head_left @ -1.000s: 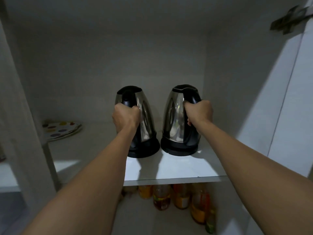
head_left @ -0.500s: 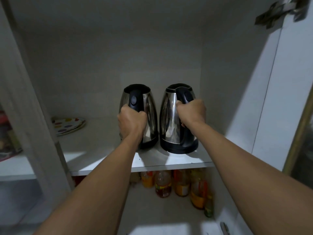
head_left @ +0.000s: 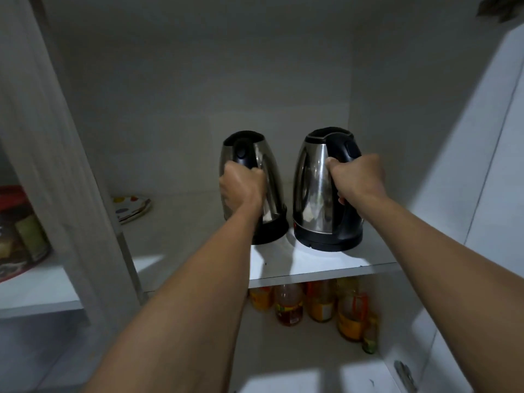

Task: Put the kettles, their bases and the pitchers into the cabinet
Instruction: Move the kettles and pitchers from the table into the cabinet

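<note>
Two bare arms reach up from the bottom of the frame into an open white cabinet (head_left: 368,114), each hand wrapped around the handle of a kettle. The left hand (head_left: 241,188), just left of centre, is closed in a full fist around the black handle of the left kettle (head_left: 269,177), a steel-bodied kettle with a black lid and black foot. The right hand (head_left: 357,180), right of centre, is likewise curled tight around the black handle of the right kettle (head_left: 314,188), whose polished side catches a bright vertical reflection.

Both kettles are upright on the shelf (head_left: 326,268) in the middle of the frame, side by side with a narrow gap between their black bottoms. The right one's bottom appears to rest on the shelf; the left one's lower edge is partly hidden behind the forearm, so whether it sits fully down is hard to tell.

At the left of the same shelf, well apart from the kettles, lies a flat plate (head_left: 133,207) with coloured dots, partly behind the cabinet's upright post (head_left: 71,165). Under the shelf, lower centre right, a cluster of bottles (head_left: 317,304) with yellow and orange labels stands at the back of the lower compartment. At the far left edge, in a neighbouring compartment, dark jars (head_left: 25,236) sit blurred beneath something red.
</note>
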{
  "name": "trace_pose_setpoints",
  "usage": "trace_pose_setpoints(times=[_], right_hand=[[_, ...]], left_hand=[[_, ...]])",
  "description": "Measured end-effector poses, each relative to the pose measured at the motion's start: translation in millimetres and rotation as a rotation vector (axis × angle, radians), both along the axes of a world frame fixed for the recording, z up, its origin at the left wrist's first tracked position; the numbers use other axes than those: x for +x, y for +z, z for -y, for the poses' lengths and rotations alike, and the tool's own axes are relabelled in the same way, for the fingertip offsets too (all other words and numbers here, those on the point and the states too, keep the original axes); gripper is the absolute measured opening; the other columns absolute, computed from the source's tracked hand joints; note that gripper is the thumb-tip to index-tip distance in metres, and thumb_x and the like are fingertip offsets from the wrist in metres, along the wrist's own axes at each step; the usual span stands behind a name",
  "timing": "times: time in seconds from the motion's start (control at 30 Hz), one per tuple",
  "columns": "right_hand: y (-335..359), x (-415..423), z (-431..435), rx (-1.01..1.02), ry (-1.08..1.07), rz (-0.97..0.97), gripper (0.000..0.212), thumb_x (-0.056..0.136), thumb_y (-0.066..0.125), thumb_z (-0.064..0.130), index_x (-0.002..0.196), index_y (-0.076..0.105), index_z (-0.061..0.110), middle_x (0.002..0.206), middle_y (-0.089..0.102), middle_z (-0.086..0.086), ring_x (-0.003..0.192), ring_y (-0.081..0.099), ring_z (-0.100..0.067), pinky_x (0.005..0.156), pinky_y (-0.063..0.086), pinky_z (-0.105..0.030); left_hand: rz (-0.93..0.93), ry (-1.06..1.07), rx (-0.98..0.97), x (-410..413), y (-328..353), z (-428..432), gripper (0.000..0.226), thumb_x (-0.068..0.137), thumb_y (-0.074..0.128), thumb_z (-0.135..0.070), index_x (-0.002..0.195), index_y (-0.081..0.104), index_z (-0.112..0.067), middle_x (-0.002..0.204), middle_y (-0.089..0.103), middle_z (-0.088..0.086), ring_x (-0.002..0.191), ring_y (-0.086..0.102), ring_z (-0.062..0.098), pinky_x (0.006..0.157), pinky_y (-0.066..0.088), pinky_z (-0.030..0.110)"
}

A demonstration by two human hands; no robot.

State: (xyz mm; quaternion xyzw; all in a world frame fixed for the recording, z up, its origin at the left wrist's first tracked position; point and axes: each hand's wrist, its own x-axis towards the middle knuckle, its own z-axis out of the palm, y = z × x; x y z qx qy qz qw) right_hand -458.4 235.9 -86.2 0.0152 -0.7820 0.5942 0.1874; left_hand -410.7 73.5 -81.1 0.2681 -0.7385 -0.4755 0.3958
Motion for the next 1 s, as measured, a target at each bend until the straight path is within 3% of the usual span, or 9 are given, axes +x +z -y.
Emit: trace_pose_setpoints(times=[0.1, 0.2, 0.33, 0.43, 0.53, 0.7, 0.8, 0.9, 1.0], right_hand=[[-1.6, -2.2, 4.3, -0.010, -0.029, -0.008, 0.024, 0.076, 0.069, 0.035, 0.082, 0.066, 0.011, 0.073, 0.070, -0.010, 0.059, 0.067, -0.029, 0.050, 0.056, -0.032], [-4.8, 0.2, 8.7, -0.027, -0.100, -0.030, 0.031, 0.071, 0.069, 0.040, 0.088, 0.070, 0.014, 0.079, 0.074, -0.008, 0.071, 0.072, -0.031, 0.069, 0.063, -0.045], [-54.3, 12.1, 8.2, 0.014, -0.190, 0.038, 0.045, 0.075, 0.077, 0.039, 0.105, 0.072, 0.007, 0.096, 0.075, -0.014, 0.089, 0.072, -0.034, 0.084, 0.060, -0.044], [-101.2, 19.6, 12.7, 0.035, -0.203, 0.125, 0.055, 0.071, 0.082, 0.046, 0.107, 0.069, 0.006, 0.110, 0.066, -0.014, 0.100, 0.066, -0.036, 0.090, 0.057, -0.044], [-106.4, 4.0, 22.0, 0.076, -0.263, 0.120, 0.057, 0.070, 0.086, 0.042, 0.107, 0.066, 0.003, 0.120, 0.049, -0.014, 0.103, 0.060, -0.038, 0.097, 0.054, -0.047], [-102.6, -37.9, 42.5, 0.057, -0.261, 0.113, 0.052, 0.066, 0.089, 0.036, 0.101, 0.068, 0.004, 0.115, 0.052, -0.011, 0.090, 0.064, -0.036, 0.091, 0.057, -0.043], [-102.7, -66.2, 52.7, 0.073, -0.242, 0.113, 0.053, 0.069, 0.086, 0.036, 0.108, 0.066, 0.007, 0.117, 0.053, -0.013, 0.082, 0.061, -0.034, 0.085, 0.056, -0.041], [-104.8, -99.9, 60.7, 0.106, -0.195, 0.089, 0.050, 0.066, 0.083, 0.045, 0.104, 0.065, 0.019, 0.113, 0.052, -0.010, 0.075, 0.062, -0.032, 0.082, 0.057, -0.041], [-104.9, -140.9, 65.5, 0.085, -0.107, 0.115, 0.049, 0.073, 0.083, 0.033, 0.114, 0.063, 0.014, 0.111, 0.041, -0.007, 0.079, 0.056, -0.030, 0.086, 0.052, -0.036]], left_hand=[[-0.001, -0.002, 0.011, -3.5, -1.4, 13.4, 0.024, 0.085, 0.056, -0.012, 0.106, 0.064, -0.002, 0.111, 0.068, 0.018, 0.106, 0.063, 0.037, 0.078, 0.047, 0.034], [-0.022, -0.006, -0.006, -4.0, -5.1, 17.1, 0.022, 0.084, 0.055, -0.011, 0.103, 0.063, -0.004, 0.107, 0.068, 0.018, 0.101, 0.064, 0.037, 0.071, 0.042, 0.033], [-0.024, -0.029, -0.029, 2.5, -28.1, 16.3, 0.028, 0.081, 0.059, -0.012, 0.108, 0.060, -0.004, 0.108, 0.067, 0.019, 0.103, 0.063, 0.039, 0.073, 0.041, 0.031], [-0.032, -0.059, 0.016, 3.8, -53.2, 18.3, 0.037, 0.075, 0.067, -0.018, 0.111, 0.065, -0.008, 0.106, 0.067, 0.018, 0.102, 0.062, 0.037, 0.074, 0.044, 0.032], [0.052, -0.051, 0.049, -2.3, -86.5, 22.4, 0.039, 0.073, 0.075, -0.023, 0.109, 0.069, -0.010, 0.105, 0.062, 0.020, 0.103, 0.056, 0.037, 0.081, 0.050, 0.039], [-0.050, -0.153, 0.128, -31.2, -105.3, 32.5, 0.032, 0.073, 0.078, -0.015, 0.102, 0.070, -0.005, 0.094, 0.070, 0.016, 0.090, 0.066, 0.034, 0.067, 0.048, 0.030], [-0.018, -0.098, 0.124, -58.0, -102.8, 40.6, 0.039, 0.076, 0.075, -0.020, 0.112, 0.068, -0.007, 0.105, 0.070, 0.017, 0.098, 0.065, 0.036, 0.071, 0.043, 0.029], [-0.005, -0.057, 0.128, -91.9, -102.2, 49.1, 0.044, 0.077, 0.075, -0.024, 0.118, 0.066, -0.012, 0.113, 0.069, 0.015, 0.105, 0.064, 0.035, 0.080, 0.048, 0.031], [-0.017, -0.057, 0.156, -127.4, -99.7, 58.3, 0.043, 0.079, 0.074, -0.018, 0.120, 0.065, -0.007, 0.115, 0.069, 0.017, 0.107, 0.064, 0.034, 0.078, 0.045, 0.028]])
